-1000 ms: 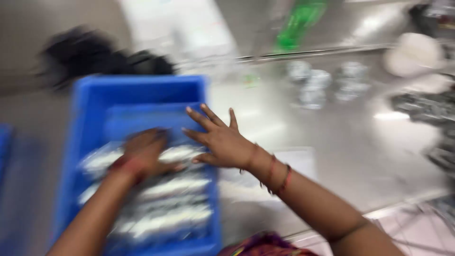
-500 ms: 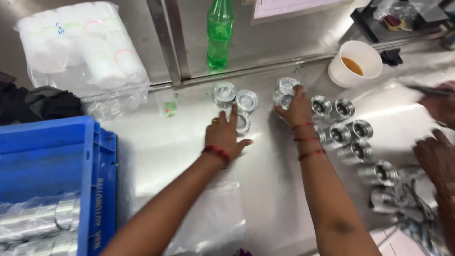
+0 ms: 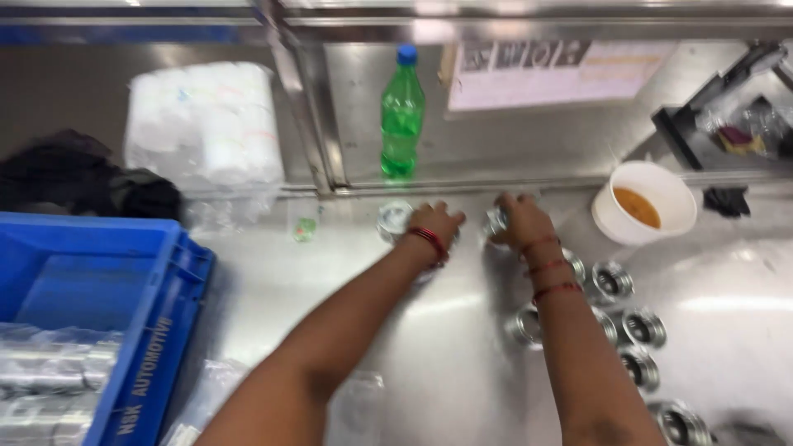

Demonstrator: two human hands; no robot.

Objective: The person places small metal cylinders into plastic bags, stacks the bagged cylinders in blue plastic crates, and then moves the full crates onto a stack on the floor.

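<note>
Both hands reach to far edge of the steel table [image 3: 347,281]. Left hand [image 3: 436,225] lies over a round shiny metal ring [image 3: 395,220], fingers curled; grip can't tell. Right hand [image 3: 519,221] w/ fingers closed around another metal ring [image 3: 496,223]. Green plastic bottle [image 3: 402,116] stands just behind; blue plastic crate [image 3: 124,330] at left.
</note>
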